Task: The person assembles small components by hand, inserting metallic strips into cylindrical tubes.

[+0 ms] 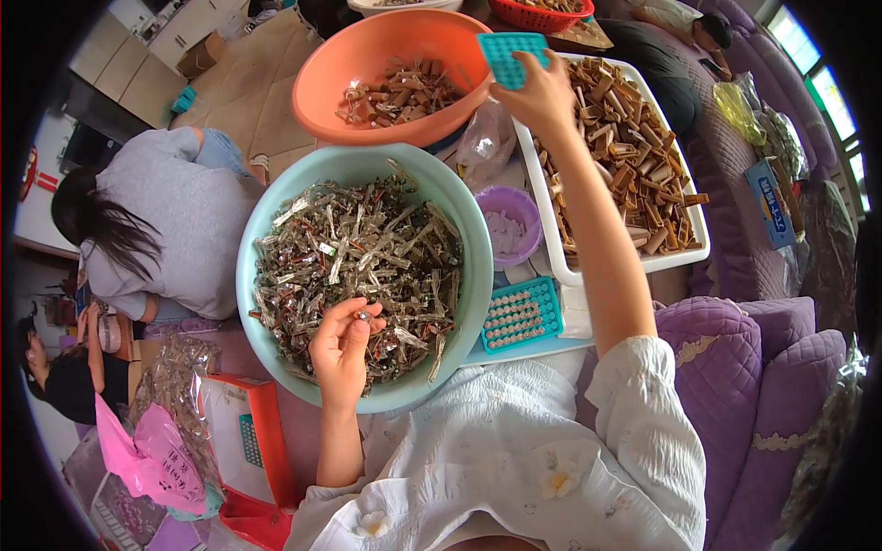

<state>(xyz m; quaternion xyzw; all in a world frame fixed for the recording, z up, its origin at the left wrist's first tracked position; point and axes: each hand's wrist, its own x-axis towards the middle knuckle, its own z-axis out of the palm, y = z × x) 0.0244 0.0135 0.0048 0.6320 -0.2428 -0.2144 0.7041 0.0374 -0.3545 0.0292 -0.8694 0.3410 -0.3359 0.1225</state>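
My right hand (540,94) is stretched far forward and grips a teal tray with rows of small round hollows (503,57), above the right rim of the orange tub. Over the light green tub (260,216), my left hand (338,354) is closed, a small shiny silvery piece (364,316) pinched at its fingertips. Beneath it the tub is filled with a heap of clear-wrapped strips (354,248) with dark and red bits. A second teal tray (521,314), its hollows partly filled with small pale pieces, lies close to my lap.
The orange tub (322,64) and a white bin (703,230) hold brown tube-like pieces. Between them sit a purple bowl (519,207) and a plastic bag (485,142). Another person in grey (184,216) crouches at left. A red box (266,441) stands lower left; a purple sofa (707,367) at right.
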